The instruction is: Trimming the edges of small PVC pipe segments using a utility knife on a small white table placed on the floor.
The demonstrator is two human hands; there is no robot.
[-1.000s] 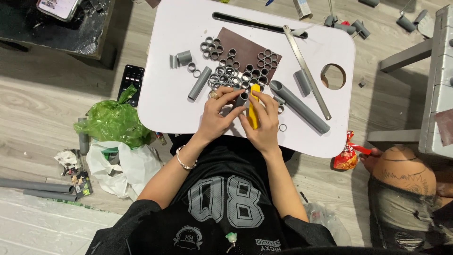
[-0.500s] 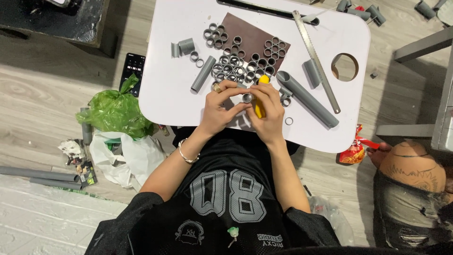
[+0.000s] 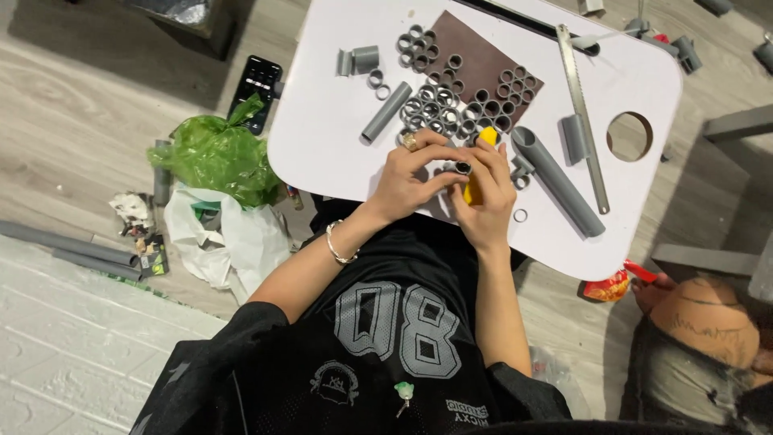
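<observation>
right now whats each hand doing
Left hand: closed on a small grey ring.
Right hand: closed on a yellow tool.

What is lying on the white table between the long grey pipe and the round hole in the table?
In the head view, a short grey pipe piece and a long metal saw blade lie between the long grey pipe and the round hole of the white table.
</observation>
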